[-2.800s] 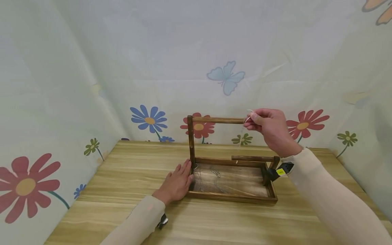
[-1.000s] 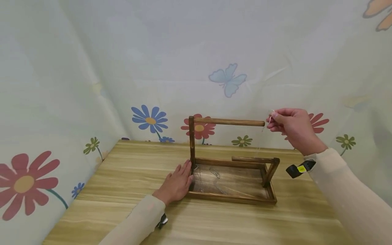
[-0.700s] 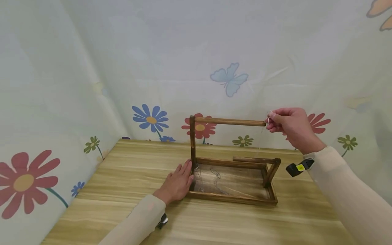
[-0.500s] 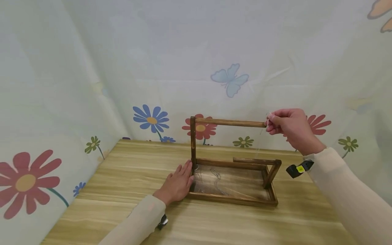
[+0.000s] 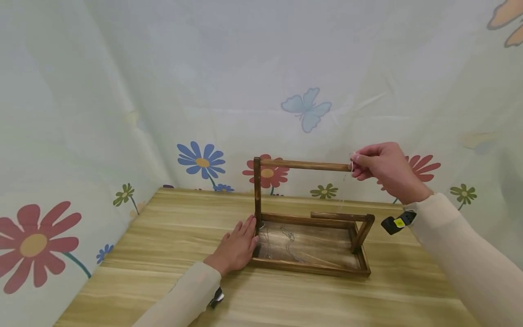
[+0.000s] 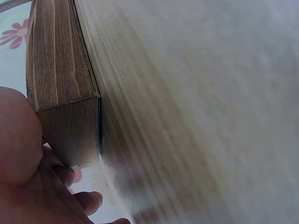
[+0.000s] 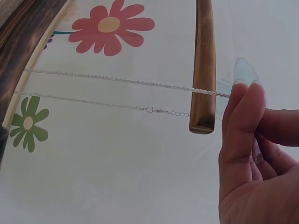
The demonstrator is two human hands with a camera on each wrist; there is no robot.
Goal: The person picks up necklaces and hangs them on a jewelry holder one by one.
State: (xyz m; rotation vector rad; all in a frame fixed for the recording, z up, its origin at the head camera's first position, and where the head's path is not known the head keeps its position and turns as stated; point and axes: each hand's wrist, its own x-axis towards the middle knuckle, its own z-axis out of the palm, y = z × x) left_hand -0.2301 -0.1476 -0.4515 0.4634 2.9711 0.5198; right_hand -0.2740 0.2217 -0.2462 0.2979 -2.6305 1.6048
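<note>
My right hand (image 5: 386, 168) pinches a thin silver chain necklace (image 7: 117, 79) at the free end of the upper bar (image 5: 306, 165) of a dark wooden jewelry stand. Two strands hang down from the fingertips. In the right wrist view one strand crosses in front of the bar and the other passes behind it, near its tip. My left hand (image 5: 234, 247) rests with extended fingers against the left end of the stand's tray (image 5: 310, 267), beside the tall post (image 5: 257, 190). The left wrist view shows that hand touching the tray's corner (image 6: 70, 107).
A shorter lower bar (image 5: 339, 216) juts left from the right post (image 5: 362, 234). Silver chains (image 5: 288, 234) lie in the tray's left half. The stand is on a wood-grain table (image 5: 184, 218), with a flowered cloth (image 5: 245, 68) behind and at both sides.
From left of the bar's tip, my right hand moved right past it, then slightly back left with the necklace, bringing its fingers to the tip. My left hand has stayed put.
</note>
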